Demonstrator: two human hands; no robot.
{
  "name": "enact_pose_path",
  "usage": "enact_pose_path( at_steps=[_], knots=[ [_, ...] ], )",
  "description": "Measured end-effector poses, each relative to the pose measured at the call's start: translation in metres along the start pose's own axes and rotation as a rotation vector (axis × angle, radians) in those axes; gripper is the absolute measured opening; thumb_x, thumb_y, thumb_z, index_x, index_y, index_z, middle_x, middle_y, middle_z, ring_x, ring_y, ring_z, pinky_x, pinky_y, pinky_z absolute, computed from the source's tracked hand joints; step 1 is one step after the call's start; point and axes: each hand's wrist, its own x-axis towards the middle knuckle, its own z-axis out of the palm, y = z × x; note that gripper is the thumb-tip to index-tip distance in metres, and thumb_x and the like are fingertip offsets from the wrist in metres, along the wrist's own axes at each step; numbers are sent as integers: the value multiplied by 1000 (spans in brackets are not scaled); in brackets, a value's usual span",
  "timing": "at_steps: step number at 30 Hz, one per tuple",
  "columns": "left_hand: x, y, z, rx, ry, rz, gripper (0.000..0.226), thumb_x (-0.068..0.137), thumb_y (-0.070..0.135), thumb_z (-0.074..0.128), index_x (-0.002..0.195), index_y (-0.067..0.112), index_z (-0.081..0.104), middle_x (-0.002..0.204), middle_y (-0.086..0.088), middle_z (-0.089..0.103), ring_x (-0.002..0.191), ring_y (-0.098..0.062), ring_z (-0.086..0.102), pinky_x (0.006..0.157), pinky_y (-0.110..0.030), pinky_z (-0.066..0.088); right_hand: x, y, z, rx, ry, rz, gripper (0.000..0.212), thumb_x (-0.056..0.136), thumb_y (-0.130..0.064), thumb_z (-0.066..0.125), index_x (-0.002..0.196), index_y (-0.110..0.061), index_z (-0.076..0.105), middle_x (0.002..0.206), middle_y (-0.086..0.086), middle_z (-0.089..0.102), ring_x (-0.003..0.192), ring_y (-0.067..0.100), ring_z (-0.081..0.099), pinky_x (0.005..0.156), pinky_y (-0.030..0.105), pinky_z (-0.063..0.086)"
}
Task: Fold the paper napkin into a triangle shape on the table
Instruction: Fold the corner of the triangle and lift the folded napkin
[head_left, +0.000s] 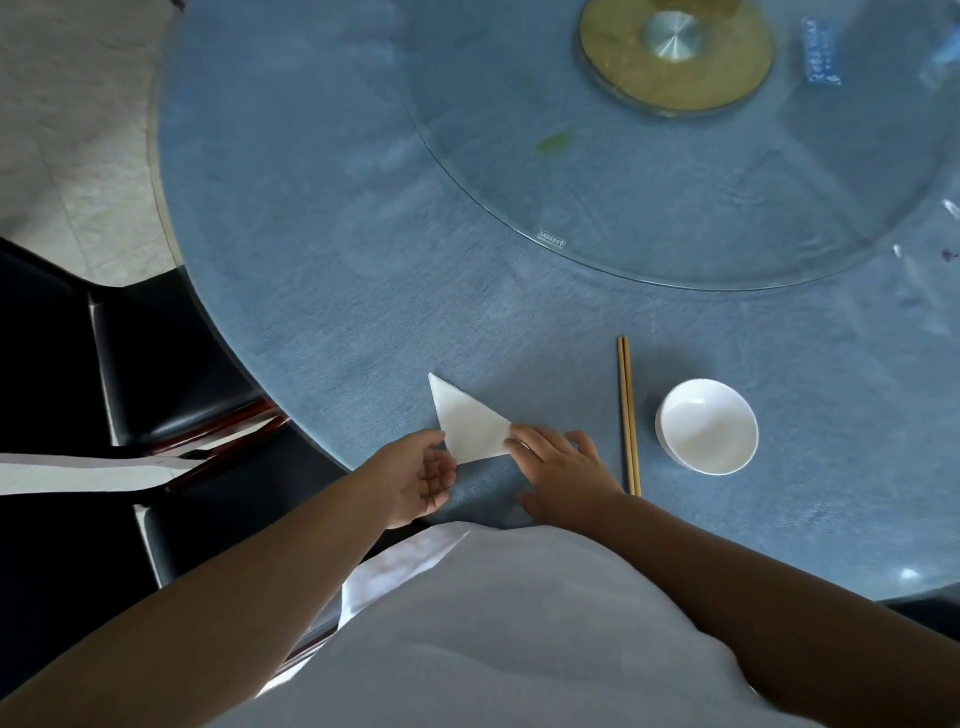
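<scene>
A white paper napkin (470, 423) lies on the blue tablecloth (363, 291) near the table's front edge, folded into a triangle with one tip pointing away to the upper left. My left hand (421, 475) sits at the napkin's near-left corner, palm turned up and fingers apart, its fingertips touching the paper's edge. My right hand (563, 475) lies flat, palm down, with its fingertips pressing the napkin's right corner against the table.
A pair of wooden chopsticks (628, 415) lies just right of my right hand. A white bowl (707, 426) stands beyond them. A glass turntable (675, 171) fills the table's centre. Dark chairs (156, 384) stand at the left edge.
</scene>
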Motion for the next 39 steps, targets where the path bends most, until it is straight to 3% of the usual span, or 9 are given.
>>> enact_pose_path(
  at_steps=[5, 10, 13, 17, 22, 26, 28, 33, 39],
  knots=[
    [-5, 2, 2, 78, 83, 39, 15, 87, 26, 61, 79, 14, 64, 68, 1, 56, 63, -15, 52, 67, -30, 44, -1, 3, 1, 15, -6, -8, 63, 78, -35, 58, 135, -19, 39, 149, -3, 32, 135, 15, 29, 103, 48, 25],
    [-7, -6, 5, 26, 124, 75, 9, 85, 22, 59, 85, 13, 58, 89, -8, 61, 84, -26, 59, 83, -41, 47, -1, 2, 2, 20, -9, -2, 62, 78, -32, 56, 136, -20, 38, 150, -5, 30, 135, 13, 27, 103, 46, 24],
    [-5, -9, 12, -38, 125, 74, 9, 87, 18, 58, 88, 10, 59, 94, -13, 65, 84, -27, 64, 79, -39, 48, -1, 2, 2, 37, -6, 3, 62, 77, -28, 56, 136, -21, 39, 150, -5, 31, 136, 12, 26, 103, 45, 24],
    [3, -13, 19, -89, 164, 96, 9, 87, 12, 60, 93, 7, 64, 79, -8, 65, 71, -19, 65, 69, -34, 47, -1, 4, 3, 37, -11, -7, 63, 77, -31, 57, 137, -21, 38, 150, -5, 31, 136, 13, 27, 103, 46, 24],
    [5, -11, 24, -90, 132, 79, 3, 85, 12, 66, 84, 9, 65, 69, -3, 66, 61, -12, 61, 58, -27, 44, -1, 6, 4, 31, -7, -21, 65, 76, -33, 59, 137, -21, 38, 150, -4, 32, 134, 15, 30, 101, 48, 28],
    [4, -8, 23, -29, 184, 47, 7, 80, 16, 68, 78, 14, 62, 65, 1, 56, 57, -12, 50, 52, -24, 40, 0, 6, 6, 38, 10, -25, 63, 75, -32, 59, 134, -21, 41, 148, -4, 35, 132, 15, 33, 99, 48, 29],
    [4, -9, 24, -1, 211, 61, 8, 81, 16, 68, 82, 16, 60, 74, -2, 52, 62, -14, 46, 54, -27, 41, 0, 7, 6, 35, 13, -29, 62, 75, -32, 59, 134, -20, 42, 147, -4, 36, 132, 16, 34, 99, 48, 30],
    [4, -12, 29, -41, 212, 136, 7, 87, 8, 61, 93, 11, 63, 91, -9, 63, 89, -21, 64, 65, -35, 48, 1, 9, 7, 15, -12, -32, 66, 76, -35, 60, 136, -21, 38, 150, -4, 32, 133, 16, 31, 99, 48, 29],
    [5, -11, 33, -95, 256, 139, 6, 82, 3, 62, 88, 2, 63, 77, -12, 62, 78, -21, 60, 65, -33, 50, 1, 9, 6, 19, -22, -26, 66, 77, -35, 58, 138, -21, 37, 151, -4, 30, 135, 15, 29, 102, 48, 27]
  ],
)
